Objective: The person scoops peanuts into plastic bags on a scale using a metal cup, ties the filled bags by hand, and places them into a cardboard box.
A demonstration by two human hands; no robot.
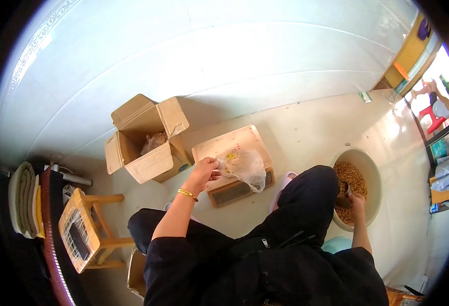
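Note:
A clear plastic bag [247,167] with a yellow print lies over a flat scale [224,146]. My left hand [203,174], with a gold bracelet at the wrist, is closed in a pinch on the bag's left edge. On the right stands a pale round tub [372,178] of brown nuts or beans [351,176]. My right hand [357,202] reaches into the tub, its fingers wrapped round a scoop [343,201], which holds some of the brown pieces.
An open cardboard box [150,166] with a plastic bag inside stands left of the scale. A wooden stool [86,232] is at the far left. A teal container [336,245] sits below the tub. A person [442,108] is beyond the doorway at right.

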